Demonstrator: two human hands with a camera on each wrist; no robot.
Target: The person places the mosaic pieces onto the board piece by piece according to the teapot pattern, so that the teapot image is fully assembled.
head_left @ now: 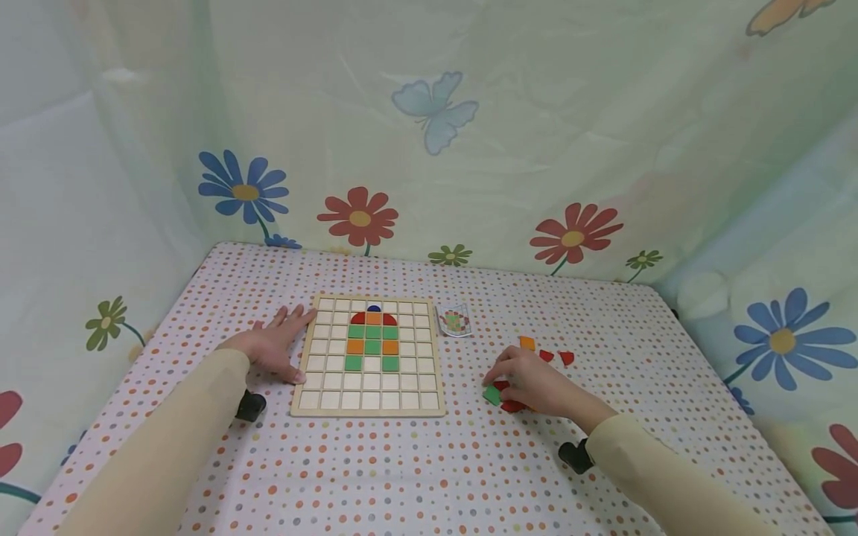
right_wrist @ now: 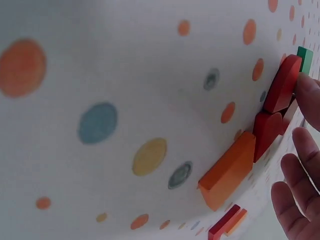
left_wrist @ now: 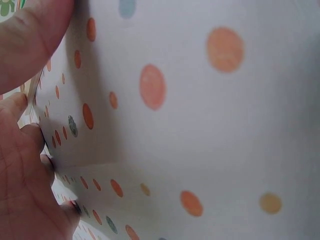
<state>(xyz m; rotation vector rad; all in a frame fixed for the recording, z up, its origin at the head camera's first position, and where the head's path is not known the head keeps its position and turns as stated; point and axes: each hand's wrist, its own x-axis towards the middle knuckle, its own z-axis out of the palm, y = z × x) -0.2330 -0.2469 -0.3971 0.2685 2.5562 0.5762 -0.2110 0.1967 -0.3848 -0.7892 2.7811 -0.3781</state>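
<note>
A wooden board ruled into squares lies flat on the dotted tablecloth, left of centre, with coloured tiles set in a figure on its far half. The left hand lies along the board's left edge, fingers straight and spread, thumb at the nearer part of that edge; it is wrapped round nothing. To the right, the right hand is down among the loose pieces, fingers bent and apart, one digit at or very near a red block; whether it pinches anything I cannot tell. Beside that block are a green block, a second red block and, nearer the wrist camera, an orange block. Farther off lie an orange square and two small red pieces. A small picture card sits just beyond the board's right edge. The blocks look light, stiff and smooth, hard to break but likely to slide on the cloth if nudged; their sides look thick enough for a thumb-and-finger hold on opposite edges, better than pressing the flat face. The board looks rigid and is best held by its rim.
</note>
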